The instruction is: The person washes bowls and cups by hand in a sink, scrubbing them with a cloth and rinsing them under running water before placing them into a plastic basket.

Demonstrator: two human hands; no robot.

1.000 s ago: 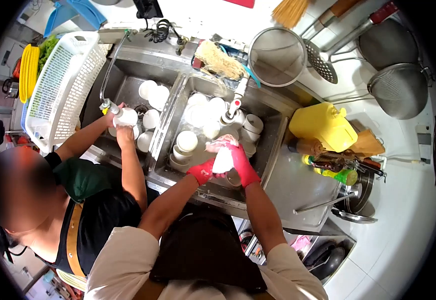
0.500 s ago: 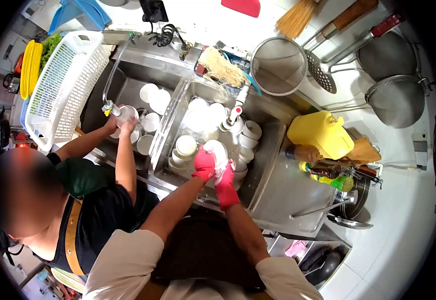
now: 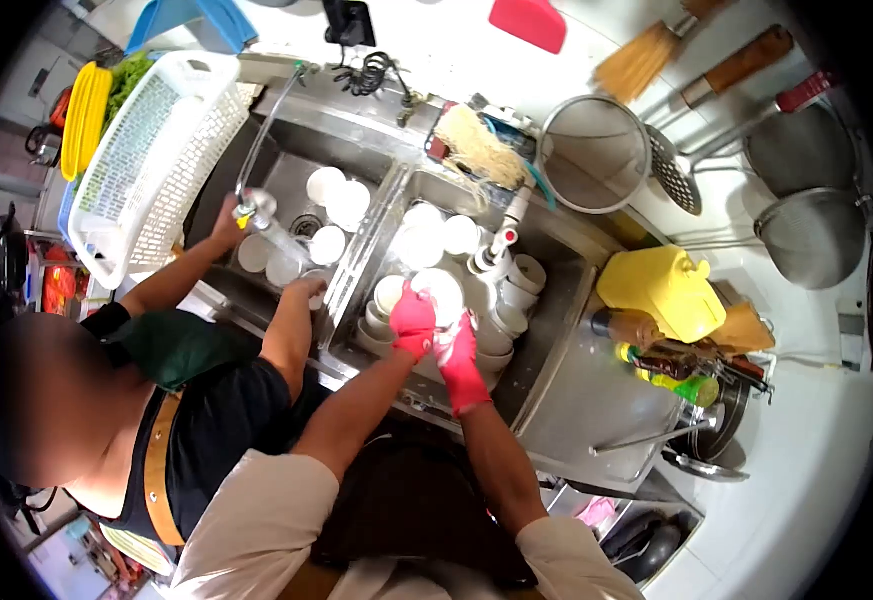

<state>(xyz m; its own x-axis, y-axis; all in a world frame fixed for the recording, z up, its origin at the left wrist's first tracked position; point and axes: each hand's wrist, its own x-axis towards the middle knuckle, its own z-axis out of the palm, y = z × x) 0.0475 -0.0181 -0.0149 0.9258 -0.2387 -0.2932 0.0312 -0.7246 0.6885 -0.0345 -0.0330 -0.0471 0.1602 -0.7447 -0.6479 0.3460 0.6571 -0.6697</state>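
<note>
Both my hands wear red rubber gloves over the right basin. My left hand (image 3: 415, 322) grips the left side of a round white bowl (image 3: 442, 294). My right hand (image 3: 465, 368) is closed at the bowl's near edge around a pale, crumpled thing (image 3: 444, 347) whose kind I cannot make out. Stacked white bowls (image 3: 512, 318) sit right of my hands. More white dishes (image 3: 423, 242) lie behind them, partly lost in glare. A white tap spout with a red dot (image 3: 503, 240) reaches over this basin.
On my left a co-worker's hand (image 3: 227, 224) is by the running tap (image 3: 247, 210), the other hand (image 3: 307, 290) lower in the left basin, among white bowls (image 3: 328, 245). A white basket (image 3: 157, 170) stands far left. Yellow jug (image 3: 657, 292) and bottles (image 3: 692, 388) stand right; strainers (image 3: 595, 155) hang behind.
The view has shifted, so the scene sits further right and lower. My hands still hold the bowl, now facing up more. The co-worker's hands have parted, and the bowl has left them.
</note>
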